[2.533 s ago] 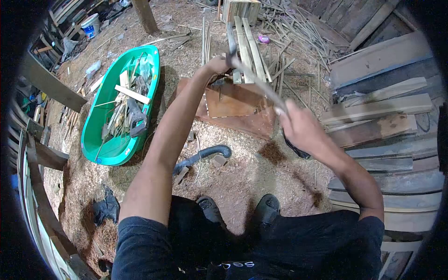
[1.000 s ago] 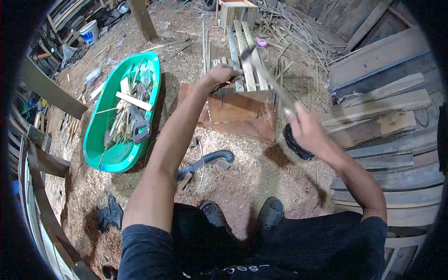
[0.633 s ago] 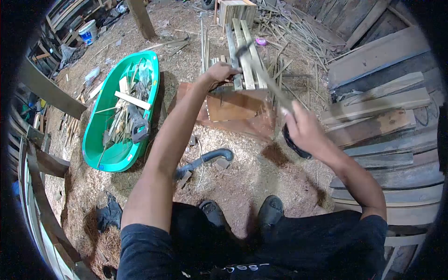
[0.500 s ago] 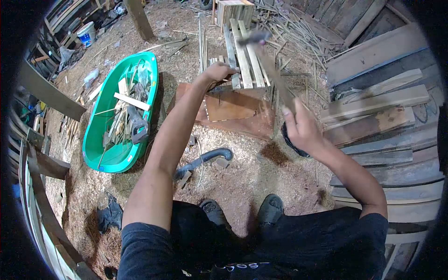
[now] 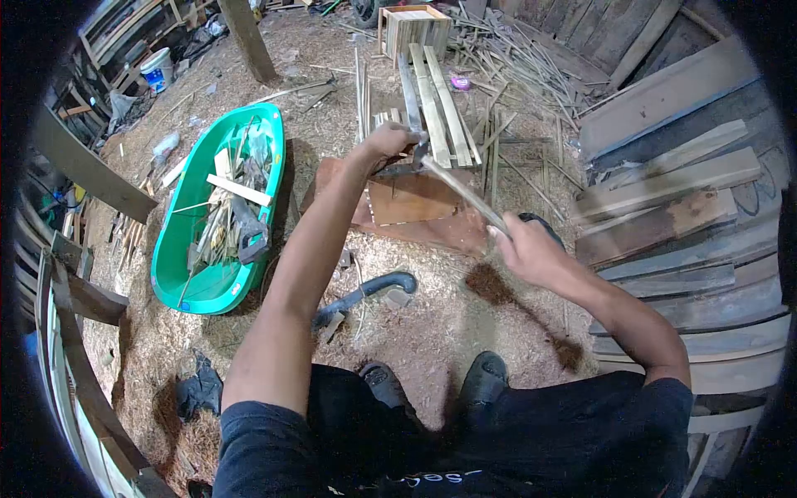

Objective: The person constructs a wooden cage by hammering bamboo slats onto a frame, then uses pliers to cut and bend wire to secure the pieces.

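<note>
My right hand (image 5: pixel 535 251) is wrapped round the wooden handle of a hammer (image 5: pixel 466 194). The hammer's head is down at the near end of a grey wooden slat (image 5: pixel 409 95), close to the fingers of my left hand (image 5: pixel 388 141). Those fingers are bent together at the slat's edge; what they pinch is too small to make out. Two paler slats (image 5: pixel 438 108) lie alongside, pointing away from me. Below them is a brown board (image 5: pixel 411 199), lying on a reddish sheet (image 5: pixel 465 236).
To the left stands a green tub (image 5: pixel 170 257) with wood scraps and a handsaw (image 5: pixel 251 236). A bent dark pipe (image 5: pixel 365 289) lies before my feet. Planks (image 5: pixel 672 187) are stacked at right. Farther off are a wooden box (image 5: pixel 415 33) and a pink object (image 5: pixel 461 83) among loose sticks.
The hammer has swung down from its raised position to the slat's near end, and my right hand has dropped lower. My left hand stays at about the same place.
</note>
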The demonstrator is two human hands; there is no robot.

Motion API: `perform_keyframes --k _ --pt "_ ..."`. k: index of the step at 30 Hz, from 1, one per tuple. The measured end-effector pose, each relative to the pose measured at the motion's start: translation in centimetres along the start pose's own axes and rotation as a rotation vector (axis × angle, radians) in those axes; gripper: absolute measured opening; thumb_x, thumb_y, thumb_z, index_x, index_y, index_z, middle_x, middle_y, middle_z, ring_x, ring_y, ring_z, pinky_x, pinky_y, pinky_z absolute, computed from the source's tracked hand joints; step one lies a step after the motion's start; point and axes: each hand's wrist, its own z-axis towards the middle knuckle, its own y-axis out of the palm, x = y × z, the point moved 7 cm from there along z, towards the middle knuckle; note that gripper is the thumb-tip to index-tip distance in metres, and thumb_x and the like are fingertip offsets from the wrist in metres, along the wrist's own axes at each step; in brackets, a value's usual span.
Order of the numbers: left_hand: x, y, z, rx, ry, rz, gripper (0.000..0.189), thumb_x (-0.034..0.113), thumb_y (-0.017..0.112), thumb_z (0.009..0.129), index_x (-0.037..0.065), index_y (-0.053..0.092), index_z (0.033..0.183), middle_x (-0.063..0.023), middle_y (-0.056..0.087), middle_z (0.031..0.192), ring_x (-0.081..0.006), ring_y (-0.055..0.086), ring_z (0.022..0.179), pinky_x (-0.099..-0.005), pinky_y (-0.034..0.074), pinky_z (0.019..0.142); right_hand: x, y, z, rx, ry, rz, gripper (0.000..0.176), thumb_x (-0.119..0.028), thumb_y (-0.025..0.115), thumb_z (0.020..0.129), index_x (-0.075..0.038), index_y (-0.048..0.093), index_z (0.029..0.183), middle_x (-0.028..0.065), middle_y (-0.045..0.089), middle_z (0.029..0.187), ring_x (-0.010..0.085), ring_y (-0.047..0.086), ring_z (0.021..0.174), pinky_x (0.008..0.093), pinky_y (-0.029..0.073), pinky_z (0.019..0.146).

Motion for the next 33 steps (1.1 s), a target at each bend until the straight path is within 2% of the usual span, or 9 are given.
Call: perform_keyframes --k 4,7,12,15,19,23,26,29,33 --pt "1.6 0.0 -1.6 -0.071 -0.109 0.091 0.038 0.033 0.069 0.091 -0.003 0.070 0.106 -0.0087 0.068 0.094 -0.0165 0.060 0.084 -0.0285 0.049 0.075 -5.0 -6.4 -0.6 0.264 -0.127 0.174 0.022 -0.021 0.050 0.101 0.001 0.050 0.097 0.0135 0.052 0.056 0.0257 0.056 0.045 0.0401 0.041 0.042" --pt "-0.8 0.4 0.8 -0.062 -0.053 -0.104 0.038 0.038 0.074 0.085 0.001 0.071 0.078 -0.0038 0.065 0.072 -0.0125 0.054 0.065 -0.0297 0.046 0.062 -5.4 -7.5 -0.6 0.513 -0.297 0.215 0.021 -0.021 0.051 0.101 -0.001 0.049 0.096 0.0133 0.054 0.058 0.0262 0.056 0.046 0.0405 0.040 0.043" --pt "-1.6 0.3 1.5 -0.041 0.011 -0.089 0.034 0.035 0.074 0.086 0.001 0.073 0.084 -0.0046 0.064 0.071 -0.0122 0.055 0.066 -0.0303 0.045 0.061 1.3 0.8 0.4 -0.013 0.062 0.005 0.024 -0.021 0.051 0.100 0.002 0.052 0.096 0.0107 0.052 0.058 0.0220 0.054 0.047 0.0405 0.044 0.044" --pt "-0.8 1.2 -0.3 -0.143 -0.074 -0.269 0.032 0.029 0.069 0.091 0.001 0.069 0.105 -0.0035 0.064 0.087 -0.0148 0.058 0.077 -0.0304 0.049 0.071 -1.9 -3.9 0.3 0.082 0.056 0.158 0.024 -0.021 0.050 0.101 0.002 0.051 0.094 0.0099 0.054 0.060 0.0194 0.054 0.048 0.0394 0.043 0.043" --pt "1.0 0.1 -0.6 -0.112 -0.037 0.020 0.035 0.035 0.071 0.090 0.001 0.070 0.093 -0.0030 0.061 0.077 -0.0131 0.054 0.069 -0.0309 0.045 0.065 -6.9 -11.1 -0.8 0.548 -0.264 0.360 0.025 -0.025 0.048 0.103 -0.001 0.053 0.094 0.0076 0.055 0.061 0.0157 0.054 0.053 0.0340 0.044 0.049" --pt "-0.4 0.1 0.7 -0.093 -0.075 0.025 0.039 0.040 0.073 0.087 0.002 0.072 0.089 -0.0025 0.062 0.077 -0.0127 0.053 0.068 -0.0308 0.043 0.064 -3.2 -6.0 -0.3 0.613 -0.382 0.236 0.027 -0.030 0.047 0.104 -0.004 0.049 0.099 -0.0049 0.043 0.064 0.0083 0.041 0.053 0.0250 0.034 0.047" --pt "0.3 0.0 0.2 -0.081 -0.073 -0.019 0.036 0.038 0.074 0.087 0.002 0.071 0.087 -0.0024 0.065 0.080 -0.0112 0.053 0.068 -0.0288 0.044 0.064 2.7 0.8 0.7 -0.050 0.122 0.046 0.029 -0.032 0.047 0.104 -0.004 0.051 0.096 -0.0045 0.044 0.060 0.0083 0.042 0.050 0.0272 0.034 0.043" --pt "-0.3 0.0 0.4 -0.070 -0.058 -0.074 0.033 0.035 0.073 0.088 0.001 0.071 0.091 -0.0027 0.065 0.081 -0.0111 0.054 0.070 -0.0279 0.045 0.065 0.8 -4.0 0.9 0.125 0.031 0.123 0.030 -0.030 0.049 0.102 -0.004 0.052 0.087 0.0049 0.053 0.058 0.0178 0.050 0.047 0.0337 0.038 0.043" --pt "-1.0 0.2 1.7 -0.098 -0.066 -0.087 0.029 0.031 0.071 0.089 0.002 0.071 0.093 -0.0026 0.065 0.082 -0.0125 0.056 0.070 -0.0280 0.045 0.065 -4.6 -12.4 -0.1 0.537 -0.158 0.256 0.031 -0.034 0.049 0.103 -0.004 0.054 0.095 0.0022 0.051 0.059 0.0108 0.048 0.052 0.0312 0.038 0.047"
